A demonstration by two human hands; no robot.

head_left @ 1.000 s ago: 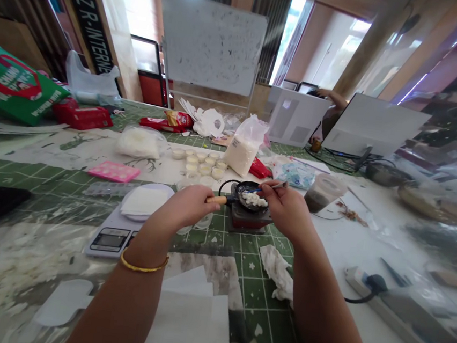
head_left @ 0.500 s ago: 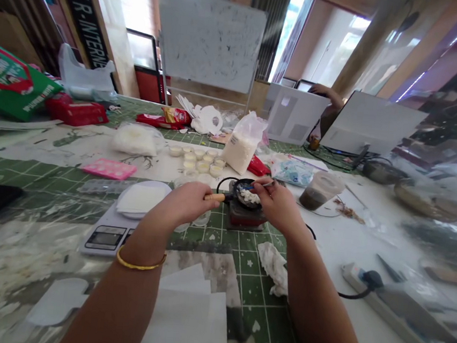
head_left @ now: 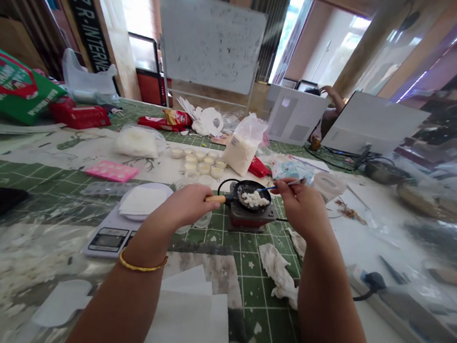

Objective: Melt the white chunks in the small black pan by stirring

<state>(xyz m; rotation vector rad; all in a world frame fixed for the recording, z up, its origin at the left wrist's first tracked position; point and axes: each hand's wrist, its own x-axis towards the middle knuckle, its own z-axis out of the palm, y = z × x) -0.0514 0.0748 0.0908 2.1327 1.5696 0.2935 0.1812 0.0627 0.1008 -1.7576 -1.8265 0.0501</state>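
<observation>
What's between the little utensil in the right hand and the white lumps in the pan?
Nothing visible. The thin utensil in the right hand reaches in over the rim of the small black pan, with only air before the white lumps.

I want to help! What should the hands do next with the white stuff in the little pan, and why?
Probably stir gently: the right hand holds a thin utensil just above the white lumps in the small black pan, while the left hand grips its wooden handle.

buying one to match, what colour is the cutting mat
Cutting mat: dark green, white grid and stars, head view
</observation>
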